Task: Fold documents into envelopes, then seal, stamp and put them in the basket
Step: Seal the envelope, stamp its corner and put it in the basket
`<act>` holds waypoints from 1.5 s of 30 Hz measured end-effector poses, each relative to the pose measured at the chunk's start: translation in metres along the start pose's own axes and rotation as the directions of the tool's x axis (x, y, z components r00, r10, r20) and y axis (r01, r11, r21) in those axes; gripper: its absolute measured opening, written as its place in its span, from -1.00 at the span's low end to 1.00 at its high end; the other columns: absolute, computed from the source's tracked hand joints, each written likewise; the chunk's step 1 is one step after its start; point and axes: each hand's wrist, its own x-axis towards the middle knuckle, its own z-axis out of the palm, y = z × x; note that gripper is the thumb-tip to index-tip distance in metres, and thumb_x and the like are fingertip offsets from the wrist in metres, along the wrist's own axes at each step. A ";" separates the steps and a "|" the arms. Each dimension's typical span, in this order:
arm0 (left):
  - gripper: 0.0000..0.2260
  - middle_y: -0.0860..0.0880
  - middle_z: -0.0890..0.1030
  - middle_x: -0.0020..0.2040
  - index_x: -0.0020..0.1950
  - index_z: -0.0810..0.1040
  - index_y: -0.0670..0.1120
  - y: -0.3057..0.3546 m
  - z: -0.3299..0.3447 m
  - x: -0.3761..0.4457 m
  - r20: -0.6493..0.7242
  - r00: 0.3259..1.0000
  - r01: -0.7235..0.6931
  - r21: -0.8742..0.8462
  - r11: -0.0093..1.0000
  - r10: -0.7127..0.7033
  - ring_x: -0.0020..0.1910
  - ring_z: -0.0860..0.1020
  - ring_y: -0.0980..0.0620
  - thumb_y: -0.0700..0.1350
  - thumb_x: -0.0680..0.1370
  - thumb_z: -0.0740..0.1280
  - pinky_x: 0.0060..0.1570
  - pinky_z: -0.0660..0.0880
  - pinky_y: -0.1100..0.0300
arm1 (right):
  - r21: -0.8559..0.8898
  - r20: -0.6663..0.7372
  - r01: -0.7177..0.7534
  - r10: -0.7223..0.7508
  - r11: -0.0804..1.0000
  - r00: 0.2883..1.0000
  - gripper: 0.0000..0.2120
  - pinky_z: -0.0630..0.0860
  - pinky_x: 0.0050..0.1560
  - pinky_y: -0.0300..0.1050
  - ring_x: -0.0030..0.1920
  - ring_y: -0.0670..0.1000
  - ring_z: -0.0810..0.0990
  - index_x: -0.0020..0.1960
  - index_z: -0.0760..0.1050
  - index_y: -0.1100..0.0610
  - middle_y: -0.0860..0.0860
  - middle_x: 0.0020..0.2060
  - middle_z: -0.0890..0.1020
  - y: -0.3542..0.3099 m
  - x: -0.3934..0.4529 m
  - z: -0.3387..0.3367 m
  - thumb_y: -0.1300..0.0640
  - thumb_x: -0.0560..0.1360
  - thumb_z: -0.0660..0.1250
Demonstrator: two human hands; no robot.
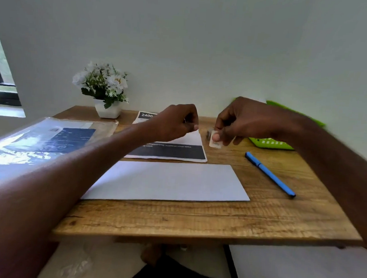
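A white envelope (167, 182) lies flat on the wooden table (195, 220), near the front. Behind it rests a printed document (173, 152) with a dark band. My right hand (241, 122) hovers over the table's back and pinches a small white stamp (215, 141) between thumb and fingers. My left hand (177, 121) is raised over the document, fingers curled close to the stamp; whether it holds anything is unclear. The green basket (269, 142) sits at the back right, mostly hidden behind my right hand.
A blue pen (270, 174) lies at the right of the envelope. A clear plastic sleeve with papers (44, 142) covers the table's left side. A white pot of flowers (105, 92) stands at the back left against the wall.
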 end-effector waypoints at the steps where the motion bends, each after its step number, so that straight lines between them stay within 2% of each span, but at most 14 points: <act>1: -0.91 0.14 0.56 -0.22 -0.06 0.55 -0.05 0.009 0.001 -0.004 0.041 0.998 -0.040 0.083 0.996 0.037 -0.22 0.50 0.10 -0.13 0.61 0.43 -0.11 0.38 0.18 | -0.029 0.060 -0.014 0.016 0.999 0.998 -0.90 0.63 -0.22 -0.27 -0.14 -0.05 0.75 -0.09 0.73 0.10 0.01 -0.22 0.75 0.002 -0.009 0.001 0.08 0.45 0.56; 4: -0.86 0.07 0.57 -0.15 -0.11 0.56 -0.05 0.035 0.007 -0.021 0.192 0.977 -0.126 0.187 0.974 0.089 -0.11 0.50 0.02 -0.07 0.57 0.48 -0.11 0.38 0.15 | -0.143 0.188 -0.026 0.053 0.989 0.981 -0.88 0.56 -0.23 -0.33 -0.15 -0.11 0.71 -0.13 0.73 0.02 -0.02 -0.21 0.75 0.010 -0.028 0.002 -0.01 0.43 0.57; 6: -0.85 -0.01 0.60 -0.01 -0.04 0.64 -0.08 0.045 0.011 -0.035 0.290 0.952 -0.137 0.131 0.982 0.094 -0.03 0.52 0.03 -0.03 0.54 0.52 -0.02 0.46 0.13 | -0.177 0.219 -0.031 0.070 0.984 0.973 -0.88 0.57 -0.13 -0.23 -0.10 -0.07 0.70 -0.12 0.73 0.01 -0.01 -0.17 0.75 0.013 -0.034 0.002 -0.02 0.43 0.57; 8: -0.83 -0.04 0.57 0.07 0.00 0.68 0.00 0.049 0.014 -0.050 0.353 0.933 -0.088 0.027 0.996 0.072 0.01 0.52 0.04 0.05 0.52 0.54 0.04 0.46 0.16 | -0.178 0.242 -0.044 0.087 0.983 0.966 -0.90 0.61 -0.01 -0.08 -0.05 0.00 0.70 -0.12 0.73 0.03 0.02 -0.16 0.75 0.015 -0.036 0.004 0.02 0.44 0.57; 10: -0.83 -0.05 0.55 0.11 0.02 0.69 0.06 0.050 0.016 -0.058 0.344 0.937 -0.046 -0.056 0.997 0.062 0.03 0.51 0.05 0.09 0.51 0.54 0.01 0.45 0.26 | -0.187 0.262 -0.054 0.102 0.981 0.960 -0.92 0.61 0.08 0.01 -0.03 0.04 0.70 -0.13 0.73 0.04 0.03 -0.17 0.75 0.014 -0.035 0.006 0.04 0.44 0.57; 12: -0.81 -0.06 0.55 0.12 0.07 0.69 0.06 0.048 0.019 -0.060 0.310 0.949 -0.046 -0.061 0.997 0.063 0.06 0.52 0.03 0.08 0.52 0.54 -0.06 0.43 0.35 | -0.187 0.276 -0.072 0.122 0.980 0.953 -0.93 0.60 0.10 0.01 -0.08 0.00 0.69 -0.12 0.73 0.04 0.01 -0.20 0.74 0.012 -0.032 0.008 0.06 0.44 0.56; 16: -0.82 -0.02 0.52 0.03 0.20 0.67 0.11 0.045 0.023 -0.063 0.327 0.939 -0.068 -0.109 0.992 0.101 -0.04 0.49 0.04 0.03 0.60 0.46 -0.10 0.46 0.24 | -0.179 0.322 -0.123 0.176 0.976 0.930 -0.91 0.57 -0.03 -0.13 -0.14 -0.09 0.67 -0.08 0.72 0.09 0.00 -0.21 0.74 0.008 -0.026 0.008 0.08 0.45 0.54; 19: -0.80 -0.05 0.51 0.03 0.23 0.68 0.11 0.043 0.026 -0.066 0.307 0.945 -0.071 -0.143 0.987 0.112 -0.05 0.48 0.06 0.00 0.61 0.45 -0.10 0.45 0.30 | -0.156 0.345 -0.167 0.212 0.974 0.914 -0.91 0.54 -0.14 -0.25 -0.18 -0.15 0.67 -0.06 0.71 0.11 -0.07 -0.27 0.73 0.009 -0.022 0.005 0.11 0.47 0.52; 21: -0.80 -0.08 0.52 0.05 0.23 0.68 0.10 0.043 0.027 -0.066 0.297 0.948 -0.070 -0.151 0.986 0.113 -0.03 0.48 0.07 -0.01 0.61 0.45 -0.09 0.45 0.33 | -0.131 0.372 -0.181 0.218 0.975 0.902 -0.90 0.56 -0.10 -0.23 -0.16 -0.14 0.67 -0.03 0.71 0.13 -0.04 -0.21 0.74 0.011 -0.021 0.003 0.13 0.48 0.51; 25: -0.80 -0.10 0.53 0.09 0.22 0.69 0.13 0.042 0.027 -0.066 0.294 0.951 -0.044 -0.176 0.983 0.095 0.03 0.52 0.02 0.01 0.59 0.46 0.01 0.49 0.20 | -0.100 0.429 -0.196 0.220 0.975 0.876 -0.92 0.56 -0.08 -0.22 -0.15 -0.12 0.66 -0.04 0.72 0.12 0.02 -0.15 0.74 0.011 -0.019 0.002 0.17 0.48 0.49; 29: -0.79 -0.06 0.54 0.09 0.22 0.68 0.12 0.042 0.028 -0.066 0.295 0.952 -0.026 -0.178 0.984 0.078 0.07 0.55 -0.11 0.02 0.59 0.47 0.08 0.52 0.03 | -0.152 0.405 -0.178 0.225 0.972 0.886 -0.95 0.53 -0.16 -0.27 -0.21 -0.17 0.64 -0.07 0.71 0.10 -0.08 -0.26 0.72 0.010 -0.014 0.010 0.15 0.48 0.51; 34: -0.80 -0.07 0.54 0.07 0.21 0.68 0.07 0.042 0.029 -0.066 0.274 0.959 -0.023 -0.195 0.980 0.077 0.06 0.54 -0.15 -0.01 0.58 0.48 0.05 0.51 0.03 | -0.211 0.369 -0.178 0.247 0.961 0.896 -0.94 0.53 -0.17 -0.25 -0.16 -0.12 0.63 -0.08 0.70 0.10 -0.07 -0.25 0.71 0.008 -0.011 0.014 0.14 0.46 0.53; 41: -0.80 -0.08 0.54 0.05 0.21 0.69 0.06 0.044 0.029 -0.067 0.273 0.958 -0.030 -0.200 0.979 0.085 0.00 0.51 -0.06 -0.02 0.59 0.48 -0.02 0.49 0.11 | -0.266 0.342 -0.175 0.262 0.948 0.902 -0.94 0.50 -0.18 -0.23 -0.21 -0.11 0.59 -0.12 0.68 0.10 -0.03 -0.25 0.68 0.006 -0.012 0.018 0.14 0.46 0.54; 45: -0.80 -0.04 0.53 0.04 0.20 0.68 0.07 0.043 0.028 -0.068 0.272 0.959 -0.031 -0.183 0.983 0.081 0.03 0.53 -0.11 -0.01 0.58 0.48 0.03 0.50 0.04 | -0.344 0.321 -0.165 0.281 0.924 0.904 -0.90 0.49 -0.18 -0.22 -0.17 -0.06 0.59 -0.13 0.64 0.10 0.00 -0.22 0.66 0.002 -0.010 0.022 0.10 0.48 0.52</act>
